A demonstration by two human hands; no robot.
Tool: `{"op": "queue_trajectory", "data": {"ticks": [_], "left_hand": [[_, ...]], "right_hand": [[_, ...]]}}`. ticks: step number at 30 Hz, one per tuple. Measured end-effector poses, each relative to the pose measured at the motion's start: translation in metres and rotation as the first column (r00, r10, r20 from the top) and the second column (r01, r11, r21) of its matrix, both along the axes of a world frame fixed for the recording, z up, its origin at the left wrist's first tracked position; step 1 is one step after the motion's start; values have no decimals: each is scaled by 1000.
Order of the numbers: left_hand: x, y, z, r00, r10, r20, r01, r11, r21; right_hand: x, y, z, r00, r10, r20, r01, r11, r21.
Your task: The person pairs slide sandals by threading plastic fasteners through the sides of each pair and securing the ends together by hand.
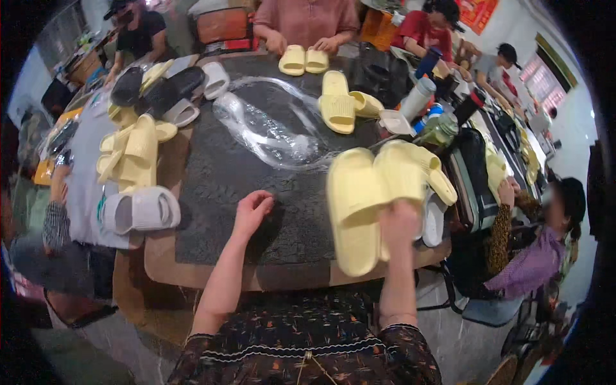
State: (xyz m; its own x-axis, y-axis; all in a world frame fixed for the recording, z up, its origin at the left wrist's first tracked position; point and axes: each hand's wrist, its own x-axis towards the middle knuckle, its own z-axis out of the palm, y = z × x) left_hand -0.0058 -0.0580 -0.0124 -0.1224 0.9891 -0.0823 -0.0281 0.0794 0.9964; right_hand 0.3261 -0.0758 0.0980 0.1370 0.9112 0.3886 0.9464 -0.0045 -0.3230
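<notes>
My right hand [396, 224] grips a pair of pale yellow slide sandals [357, 199] above the near right part of the table. One sandal faces up toward me; the other, behind it, is partly hidden by my fingers and blurred. Over the dark mat [212, 224], my left hand [255, 210] hangs with nothing in it, its fingers loosely bent and the thumb apart. Beyond it lies a clear plastic bag [263, 131], crumpled and shiny. Just right of the held pair sit another yellow sandal [441, 183] and a white sandal [435, 221].
Grey sandals [142, 210] and piled yellow sandals [138, 154] line the left side. Across the table a person in pink holds a yellow pair [303, 60]. More yellow slides [338, 102] lie at the far right, near bottles [417, 96]. Other people work at tables around.
</notes>
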Motion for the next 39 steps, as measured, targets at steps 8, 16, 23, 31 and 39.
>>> {"op": "queue_trajectory", "data": {"ticks": [8,16,23,31,39], "left_hand": [[9,8,-10,992,-30,-121,41,995,89],[3,1,2,997,-23,-68,34,986,164],[-70,-29,64,490,663,-566,-320,741,590],[-153,-58,59,-194,475,-859,-565,662,493],[-134,-45,41,-65,344,-937,-543,775,323]], "right_hand": [[136,67,34,915,-379,-142,403,886,229],[192,96,-42,715,-49,-698,146,986,81],[90,1,78,950,145,-275,7,874,485],[437,-165,29,921,369,-125,-131,595,793],[391,-209,51,894,449,3,-222,437,872]]}}
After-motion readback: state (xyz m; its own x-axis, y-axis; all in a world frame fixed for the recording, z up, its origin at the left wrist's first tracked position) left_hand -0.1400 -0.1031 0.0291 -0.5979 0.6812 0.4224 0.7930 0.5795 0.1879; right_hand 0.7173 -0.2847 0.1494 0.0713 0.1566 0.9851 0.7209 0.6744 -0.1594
